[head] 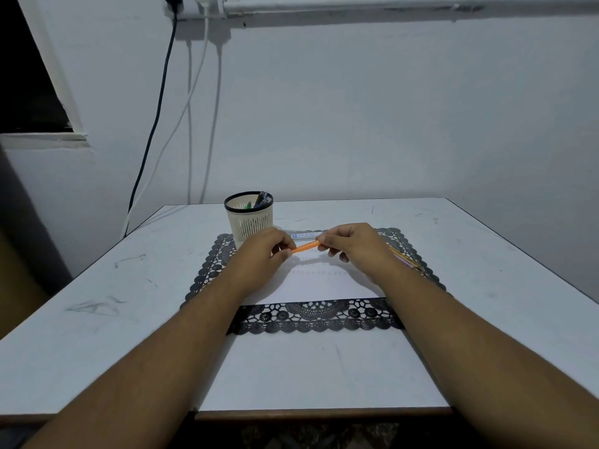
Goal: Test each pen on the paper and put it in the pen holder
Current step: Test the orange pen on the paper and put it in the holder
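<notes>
While both hands hover over the paper (pixel 319 283) at frame centre, the left hand (pixel 264 251) and right hand (pixel 351 246) each pinch one end of an orange pen (pixel 305 246), fingers clamped on it. Up and left stands the holder (pixel 249 220), pens inside. More pens (pixel 406 259) lie right of the right hand on the black mat (pixel 317 315) covering the surface (pixel 97 319).
</notes>
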{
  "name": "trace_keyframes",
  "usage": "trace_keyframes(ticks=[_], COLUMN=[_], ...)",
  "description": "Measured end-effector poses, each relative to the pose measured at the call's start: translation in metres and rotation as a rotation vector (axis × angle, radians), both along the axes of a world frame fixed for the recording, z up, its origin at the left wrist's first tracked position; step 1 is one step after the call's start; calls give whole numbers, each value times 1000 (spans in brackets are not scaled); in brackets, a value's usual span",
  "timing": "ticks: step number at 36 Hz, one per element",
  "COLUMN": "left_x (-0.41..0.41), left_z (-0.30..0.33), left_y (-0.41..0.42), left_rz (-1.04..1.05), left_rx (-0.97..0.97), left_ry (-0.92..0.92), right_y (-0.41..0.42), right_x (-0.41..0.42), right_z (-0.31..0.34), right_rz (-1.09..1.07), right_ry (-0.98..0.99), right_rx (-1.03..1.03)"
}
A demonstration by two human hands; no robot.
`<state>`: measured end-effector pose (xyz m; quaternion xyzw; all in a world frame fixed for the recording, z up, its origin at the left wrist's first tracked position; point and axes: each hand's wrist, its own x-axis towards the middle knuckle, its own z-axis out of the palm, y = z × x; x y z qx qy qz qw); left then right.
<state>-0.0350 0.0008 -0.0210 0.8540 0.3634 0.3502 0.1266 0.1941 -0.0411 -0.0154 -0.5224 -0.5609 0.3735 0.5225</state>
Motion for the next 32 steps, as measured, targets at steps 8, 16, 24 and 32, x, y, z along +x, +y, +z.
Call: trace_keyframes(ticks=[8,16,24,32], left_x=[1,5,9,13], left_z=[1,0,3,-1], left_y=[1,0,-4,-10], left_rz=[-9,13,-11,-93], left_rx=[22,53,8,-138], left_ry=[-16,-77,-99,-59], right_y=[-4,-8,-6,-7], right_x=[-4,-18,-28,-33], right_z=[4,4,14,23], right_rz=[-55,-17,-51,77], right_ry=[-92,-35,264,604], right_rx=[31,36,95,129])
